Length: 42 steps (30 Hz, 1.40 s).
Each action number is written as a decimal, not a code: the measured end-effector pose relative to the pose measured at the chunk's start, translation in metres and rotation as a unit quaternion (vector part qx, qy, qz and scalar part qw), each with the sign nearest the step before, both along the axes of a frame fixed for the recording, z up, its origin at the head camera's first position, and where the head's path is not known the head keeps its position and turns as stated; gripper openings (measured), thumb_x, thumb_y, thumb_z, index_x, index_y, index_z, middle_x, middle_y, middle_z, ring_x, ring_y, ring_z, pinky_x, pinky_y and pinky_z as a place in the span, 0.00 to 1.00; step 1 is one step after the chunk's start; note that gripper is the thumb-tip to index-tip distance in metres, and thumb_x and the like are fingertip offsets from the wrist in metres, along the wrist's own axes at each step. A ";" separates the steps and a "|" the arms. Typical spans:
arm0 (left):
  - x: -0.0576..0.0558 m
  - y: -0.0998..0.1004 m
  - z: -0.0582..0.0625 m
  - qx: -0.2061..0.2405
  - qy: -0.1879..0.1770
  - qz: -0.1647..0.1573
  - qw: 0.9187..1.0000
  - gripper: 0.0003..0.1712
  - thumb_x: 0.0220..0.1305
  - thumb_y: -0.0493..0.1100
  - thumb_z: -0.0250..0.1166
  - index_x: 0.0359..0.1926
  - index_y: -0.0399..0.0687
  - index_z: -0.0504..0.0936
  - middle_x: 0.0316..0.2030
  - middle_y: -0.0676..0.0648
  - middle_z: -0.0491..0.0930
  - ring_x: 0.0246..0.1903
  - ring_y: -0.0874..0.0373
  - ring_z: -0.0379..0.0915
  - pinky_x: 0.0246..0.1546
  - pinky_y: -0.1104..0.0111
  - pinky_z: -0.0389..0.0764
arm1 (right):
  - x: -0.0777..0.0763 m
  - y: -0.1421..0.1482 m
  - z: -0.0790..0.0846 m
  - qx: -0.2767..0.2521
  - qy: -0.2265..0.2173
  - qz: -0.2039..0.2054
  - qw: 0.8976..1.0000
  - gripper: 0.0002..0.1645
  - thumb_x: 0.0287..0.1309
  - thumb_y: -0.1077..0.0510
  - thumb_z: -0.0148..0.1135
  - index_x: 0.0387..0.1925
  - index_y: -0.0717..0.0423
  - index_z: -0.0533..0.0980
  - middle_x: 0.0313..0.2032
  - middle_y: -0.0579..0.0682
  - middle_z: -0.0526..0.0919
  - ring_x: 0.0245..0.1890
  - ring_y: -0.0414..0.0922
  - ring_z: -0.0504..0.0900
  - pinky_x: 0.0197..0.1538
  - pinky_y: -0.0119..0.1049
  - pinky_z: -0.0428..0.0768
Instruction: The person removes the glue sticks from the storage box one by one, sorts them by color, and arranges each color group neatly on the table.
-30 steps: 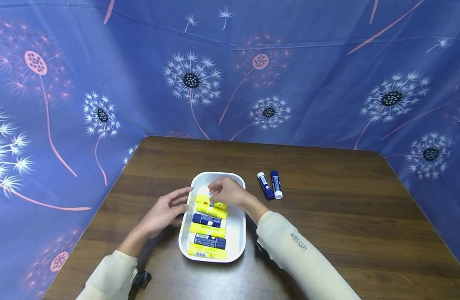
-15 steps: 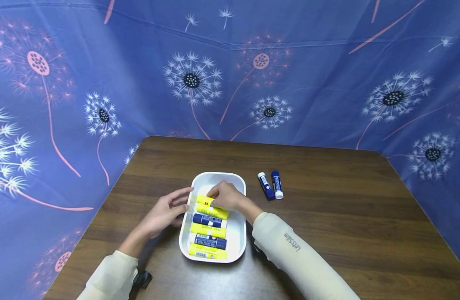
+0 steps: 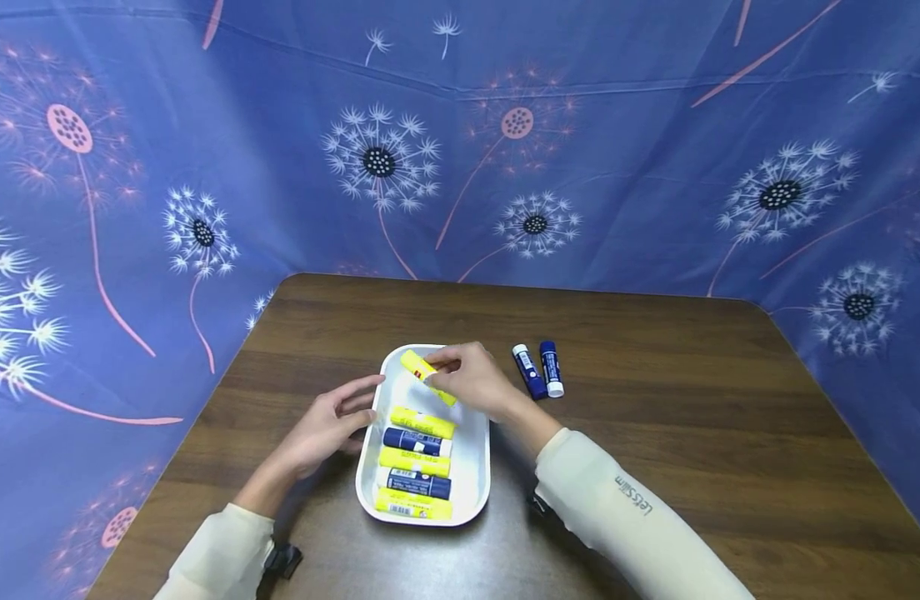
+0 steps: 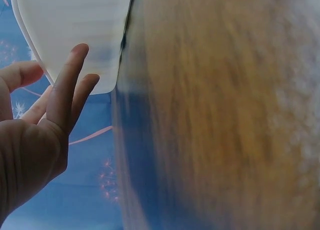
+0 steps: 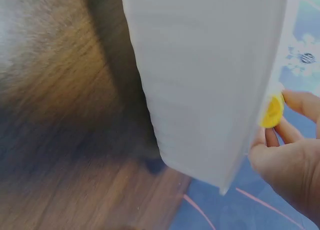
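A white tray (image 3: 471, 467) stands on the table with yellow and dark blue glue sticks lying crosswise in a column inside it. Over its far half, my right hand (image 3: 478, 383) pinches a yellow glue stick (image 3: 417, 365), tilted and apart from the row. The right wrist view shows the round yellow end (image 5: 273, 111) of that stick just past the tray wall. My left hand (image 3: 321, 429) rests at the tray's left side, fingers spread and fairly straight. In the left wrist view the fingers (image 4: 67, 87) lie against the tray's outer wall. The nearest stick in the row is a yellow glue stick (image 3: 422, 422).
To the right of the tray, two blue and white glue sticks, one (image 3: 530, 372) with a white upper end and another (image 3: 552, 368) with a white lower end, lie on the wooden table (image 3: 692, 417). A blue dandelion-print cloth (image 3: 625, 167) hangs behind the table.
My right hand has taken hold of the farthest yellow glue stick and lifted it away from the row, turning it to a slant. My left hand has stayed at the tray's side.
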<state>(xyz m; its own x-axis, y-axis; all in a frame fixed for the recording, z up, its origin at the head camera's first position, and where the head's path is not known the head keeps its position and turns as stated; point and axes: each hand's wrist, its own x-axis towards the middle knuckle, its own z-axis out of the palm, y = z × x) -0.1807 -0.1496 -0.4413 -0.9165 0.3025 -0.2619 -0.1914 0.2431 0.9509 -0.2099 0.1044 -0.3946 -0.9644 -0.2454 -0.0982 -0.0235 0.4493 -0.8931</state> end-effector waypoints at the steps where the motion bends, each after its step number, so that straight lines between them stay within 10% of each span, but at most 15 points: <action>1: 0.000 0.000 0.000 0.000 -0.002 0.003 1.000 0.32 0.73 0.37 0.61 0.75 0.58 0.68 0.74 0.36 0.69 0.62 0.42 0.80 0.45 0.52 0.90 | 0.003 0.004 0.002 -0.027 -0.005 -0.015 1.000 0.21 0.62 0.62 0.70 0.57 0.56 0.84 0.47 0.53 0.88 0.43 0.45 0.83 0.42 0.31 0.84; 12: 0.000 -0.004 0.001 -0.012 0.008 0.002 1.000 0.32 0.74 0.38 0.60 0.76 0.58 0.68 0.74 0.36 0.69 0.63 0.42 0.79 0.45 0.53 0.90 | 0.038 0.065 0.005 -0.152 0.006 -0.162 0.975 0.24 0.64 0.64 0.67 0.61 0.62 0.79 0.55 0.63 0.83 0.47 0.42 0.83 0.44 0.27 0.87; 26: 0.000 -0.003 0.001 0.003 0.003 -0.004 1.000 0.33 0.74 0.37 0.60 0.76 0.58 0.68 0.74 0.36 0.69 0.62 0.42 0.80 0.46 0.52 0.90 | 0.098 0.080 -0.055 -0.141 -0.043 -0.315 0.938 0.23 0.61 0.67 0.66 0.58 0.70 0.79 0.49 0.64 0.85 0.38 0.34 0.81 0.38 0.22 0.83; 42: 0.001 -0.002 -0.002 0.001 0.005 -0.002 1.000 0.32 0.73 0.37 0.60 0.75 0.59 0.69 0.73 0.36 0.69 0.61 0.43 0.80 0.46 0.52 0.90 | 0.111 0.083 -0.066 -0.027 -0.021 -0.307 0.951 0.22 0.59 0.65 0.70 0.55 0.67 0.83 0.46 0.63 0.89 0.35 0.37 0.83 0.32 0.24 0.83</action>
<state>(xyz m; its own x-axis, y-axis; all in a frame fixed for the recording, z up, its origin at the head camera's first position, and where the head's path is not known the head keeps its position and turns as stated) -0.1802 -0.1518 -0.4429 -0.9177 0.3066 -0.2527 -0.1817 0.2419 0.9531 -0.0988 0.1871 -0.4607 -0.9230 0.3570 -0.1438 0.2655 0.3199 -0.9095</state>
